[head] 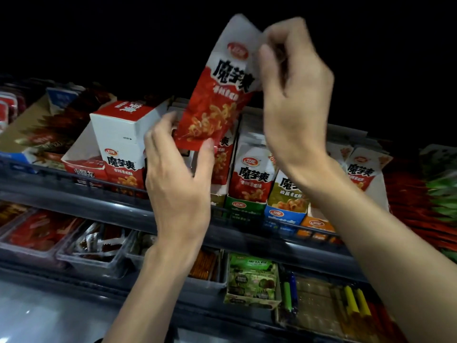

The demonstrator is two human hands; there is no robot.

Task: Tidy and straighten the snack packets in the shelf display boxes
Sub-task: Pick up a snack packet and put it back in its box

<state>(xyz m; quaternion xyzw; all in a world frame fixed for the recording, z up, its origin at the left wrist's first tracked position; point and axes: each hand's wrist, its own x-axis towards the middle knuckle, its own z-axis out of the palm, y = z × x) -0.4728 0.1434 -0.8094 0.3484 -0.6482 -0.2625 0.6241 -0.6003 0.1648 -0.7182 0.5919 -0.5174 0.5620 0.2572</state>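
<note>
At the far left of the upper shelf, a tilted cardboard box (23, 125) holds dark red packs. Beside it stands a white-and-red display box (116, 132) with a tall white back and a red front printed with black characters.

Just right of that box the left hand (178, 179) is raised with its back toward the camera. Its thumb and fingers pinch the bottom edge of 1 red-and-white snack packet (217, 95). The packet is in the air above the display boxes, clear of the shelf, and tilted so its white top leans to the right. The right hand (294, 95) grasps the packet's upper right edge between its thumb and curled fingers, so the 2 hands hold the same packet at opposite ends.

Below and behind the held packet, upright packets (252, 177) of the same brand stand in a row in boxes on the upper shelf. Those boxes show a green front (244, 206), a blue front (284, 214) and an orange front (319, 222). Right of the right forearm, a white-topped packet (363, 169) stands in the same row. Blurred red and green packs (420, 206) fill the far right.

On the lower shelf, clear plastic trays (99, 267) of wrapped snacks sit at the left. A small green carton (252, 280) is near the middle, and yellow sticks (356, 300) lie toward the right.
</note>
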